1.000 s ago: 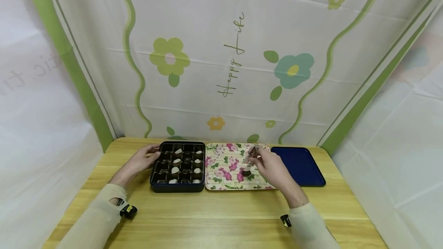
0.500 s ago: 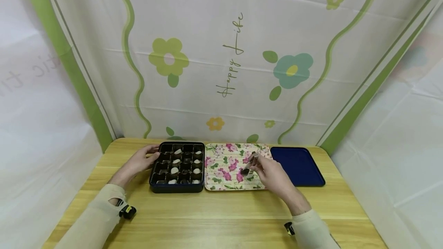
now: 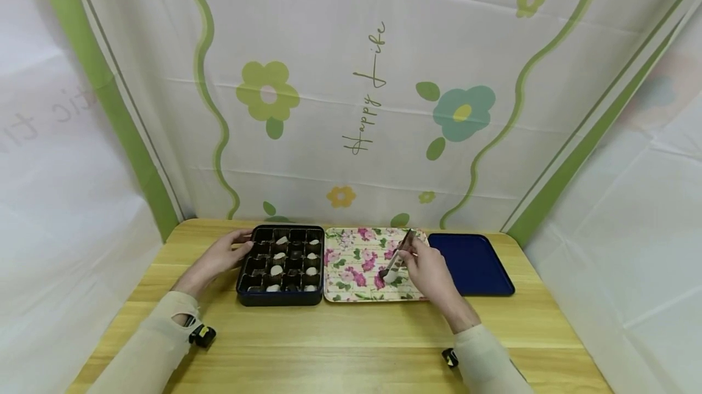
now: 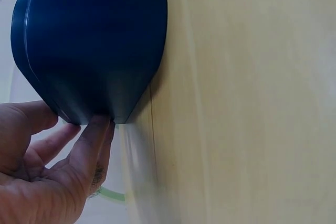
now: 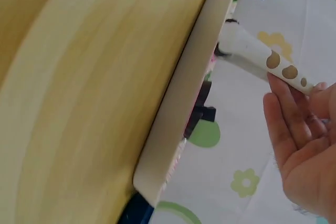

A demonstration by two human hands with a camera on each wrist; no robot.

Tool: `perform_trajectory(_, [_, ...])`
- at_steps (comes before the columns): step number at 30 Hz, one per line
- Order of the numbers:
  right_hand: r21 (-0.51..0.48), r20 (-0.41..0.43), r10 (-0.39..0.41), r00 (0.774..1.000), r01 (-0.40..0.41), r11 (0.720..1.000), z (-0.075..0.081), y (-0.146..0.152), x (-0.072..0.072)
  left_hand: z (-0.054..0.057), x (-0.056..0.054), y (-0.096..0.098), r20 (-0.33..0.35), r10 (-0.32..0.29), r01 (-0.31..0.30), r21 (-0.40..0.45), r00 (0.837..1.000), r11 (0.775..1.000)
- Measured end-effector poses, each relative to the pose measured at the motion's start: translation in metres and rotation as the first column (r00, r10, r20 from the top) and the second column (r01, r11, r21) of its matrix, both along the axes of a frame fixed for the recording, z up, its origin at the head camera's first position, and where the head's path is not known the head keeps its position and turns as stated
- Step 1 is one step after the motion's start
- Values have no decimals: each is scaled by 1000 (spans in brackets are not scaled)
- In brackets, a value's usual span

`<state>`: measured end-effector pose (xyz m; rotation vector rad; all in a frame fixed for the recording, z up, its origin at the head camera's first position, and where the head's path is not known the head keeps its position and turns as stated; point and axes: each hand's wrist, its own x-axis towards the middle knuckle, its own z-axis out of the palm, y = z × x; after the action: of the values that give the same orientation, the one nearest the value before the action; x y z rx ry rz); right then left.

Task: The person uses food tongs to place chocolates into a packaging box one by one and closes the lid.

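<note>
My right hand [image 3: 433, 269] pinches a pair of tongs [image 5: 275, 59] with white, brown-spotted arms, slanting down to the left. At their tips, just over the floral tray [image 3: 351, 260], is a small dark piece [image 3: 382, 273]. Whether the tips grip it or only touch it, I cannot tell. My left hand [image 3: 227, 251] rests against the left side of a dark blue box [image 3: 280, 298], its fingertips on the outer wall. The box has a divided insert; white rounded pieces [image 3: 276, 270] and some dark ones sit in its compartments. Other compartments look bare.
Directly right of the box lies the floral tray, and beyond it a shallow blue lid or tray [image 3: 474, 263]. More dark pieces [image 5: 202, 108] show over the tray's edge in the right wrist view. A printed curtain [image 3: 307, 138] hangs behind the wooden table [image 3: 351, 345].
The tongs have swung to a clearer slant, and the dark piece at their tips is slightly further left. My left hand and the box have stayed in place.
</note>
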<state>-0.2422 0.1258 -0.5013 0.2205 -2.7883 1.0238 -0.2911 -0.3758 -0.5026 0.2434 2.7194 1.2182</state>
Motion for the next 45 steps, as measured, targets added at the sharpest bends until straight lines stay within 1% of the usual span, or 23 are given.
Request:
perform_trajectory(2, [-88,50,-24,998,29,996,0,-1,-2,0,0,0,1,1,-1,0,1000,1000])
perform_trajectory(5, [-188,117,-60,991,81,979,-1,-1,-4,1,0,0,1,-1,1,1,1000,1000])
perform_trajectory(8, [-242,158,-86,984,123,962,-1,-1,-6,1,0,0,-1,-5,5,1,1000,1000])
perform_trajectory(10, [-263,163,-92,982,133,956,-1,-1,-7,1,0,0,-3,-7,7,1,1000,1000])
perform_trajectory(12, [-271,149,-88,985,126,954,-1,-1,-6,1,1,0,-6,-8,8,1,1000,1000])
perform_trajectory(15, [-250,110,-50,993,77,965,-2,-3,-2,1,1,0,-8,-10,10,2,1000,1000])
perform_trajectory(17, [-208,83,-12,996,29,978,-3,-5,2,1,1,0,-8,-10,10,3,1000,1000])
perform_trajectory(20, [-114,37,46,998,-42,993,-3,-8,8,0,0,0,-8,-12,12,4,1000,1000])
perform_trajectory(23, [-41,8,66,998,-65,997,-1,-12,10,0,0,0,-8,-10,10,0,1000,1000])
perform_trajectory(25, [-29,8,49,999,-49,998,-1,-13,9,0,0,-1,-7,-10,10,3,1000,1000])
perform_trajectory(28, [-83,27,-8,1000,10,997,-2,-13,5,-1,0,-1,-5,-11,11,9,1000,1000])
perform_trajectory(30, [-169,61,-48,997,58,984,-5,-12,0,-1,0,-1,-8,-14,14,10,1000,1000])
perform_trajectory(32, [-255,111,-83,990,109,961,-7,-10,-4,-2,0,-1,-11,-15,15,7,1000,1000])
perform_trajectory(35, [-348,187,-111,976,172,922,-10,-7,-10,-3,0,-1,-16,-16,16,4,1000,1000])
perform_trajectory(37, [-379,215,-121,969,197,904,-11,-5,-12,-3,0,-1,-15,-14,14,6,1000,1000])
perform_trajectory(40, [-411,209,-117,971,196,890,-11,-4,-13,-3,0,-1,-18,-17,17,1,1000,1000])
perform_trajectory(41, [-412,195,-118,974,190,891,-11,-4,-13,-3,0,-1,-18,-15,15,2,1000,1000])
perform_trajectory(43, [-405,154,-106,982,160,900,-11,-6,-11,-3,0,-1,-18,-14,15,5,1000,1000])
perform_trajectory(45, [-367,96,-86,992,115,923,-10,-8,-7,-3,0,-2,-18,-16,16,4,1000,1000])
